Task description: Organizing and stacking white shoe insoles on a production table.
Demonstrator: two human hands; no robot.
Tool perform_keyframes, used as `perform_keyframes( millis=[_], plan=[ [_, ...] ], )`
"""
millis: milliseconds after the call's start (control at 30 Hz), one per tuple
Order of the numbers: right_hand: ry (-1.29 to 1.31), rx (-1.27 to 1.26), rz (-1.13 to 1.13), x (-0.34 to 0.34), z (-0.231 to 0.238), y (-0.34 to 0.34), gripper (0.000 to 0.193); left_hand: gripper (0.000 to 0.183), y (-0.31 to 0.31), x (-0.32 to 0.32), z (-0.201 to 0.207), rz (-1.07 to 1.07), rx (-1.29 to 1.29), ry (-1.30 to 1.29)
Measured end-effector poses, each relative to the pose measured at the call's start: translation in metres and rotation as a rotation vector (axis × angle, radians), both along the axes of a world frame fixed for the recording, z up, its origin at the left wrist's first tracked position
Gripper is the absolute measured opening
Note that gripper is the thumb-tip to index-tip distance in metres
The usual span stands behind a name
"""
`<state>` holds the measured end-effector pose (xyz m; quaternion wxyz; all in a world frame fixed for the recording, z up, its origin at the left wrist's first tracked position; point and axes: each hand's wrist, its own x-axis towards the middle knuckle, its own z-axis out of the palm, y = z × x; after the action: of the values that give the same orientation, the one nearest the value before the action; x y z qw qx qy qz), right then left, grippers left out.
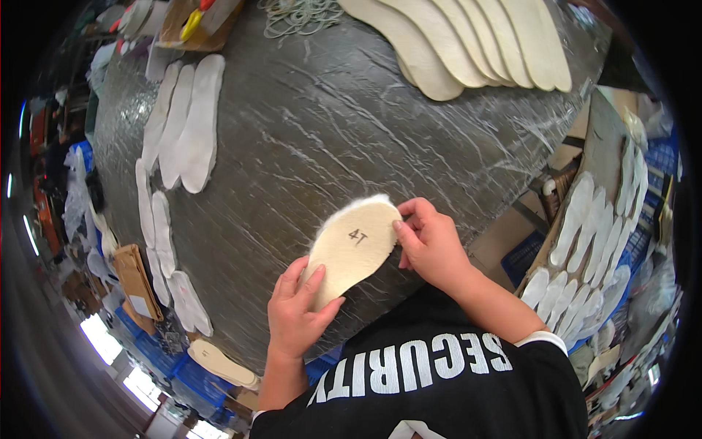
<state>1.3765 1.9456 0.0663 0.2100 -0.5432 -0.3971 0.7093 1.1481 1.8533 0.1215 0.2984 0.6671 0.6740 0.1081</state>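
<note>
Between my two hands, above the near part of the dark table, is a cream insole [349, 245] with white fluff showing along its far edge and a dark mark on its face. My left hand [296, 300] grips its narrower near-left end, the thumb and fingers on either side. At the right edge my right hand [431, 238] pinches it between thumb and fingers. White insoles [197, 135] lie along the left of the table. Cream insoles [468, 51] are fanned out at the far right.
The dark table [270, 146] has a wrinkled covering. Rubber bands [300, 16] lie at its far edge beside a cardboard box [197, 25]. To the right stands a board [596, 175] holding several white insoles. Cream insoles [219, 364] sit at the near left, by blue crates [201, 384].
</note>
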Motion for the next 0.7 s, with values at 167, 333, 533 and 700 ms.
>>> perform_keyframes(
  millis=[167, 333, 533, 700],
  plan=[
    [-0.133, -0.09, 0.001, -0.007, 0.002, 0.002, 0.014, 0.058, 0.0, -0.008, 0.006, 0.191, -0.074, -0.132],
    [-0.282, 0.016, 0.033, -0.008, 0.003, 0.001, 0.018, 0.042, -0.001, -0.031, 0.003, 0.258, -0.145, -0.265],
    [-0.525, 0.486, 0.206, -0.013, 0.004, -0.003, 0.03, 0.022, 0.006, -0.038, -0.007, 0.348, -0.213, -0.391],
    [-0.702, 0.741, 0.295, -0.017, 0.003, 0.009, 0.034, 0.015, 0.012, -0.045, -0.019, 0.377, -0.253, -0.475]
  ],
)
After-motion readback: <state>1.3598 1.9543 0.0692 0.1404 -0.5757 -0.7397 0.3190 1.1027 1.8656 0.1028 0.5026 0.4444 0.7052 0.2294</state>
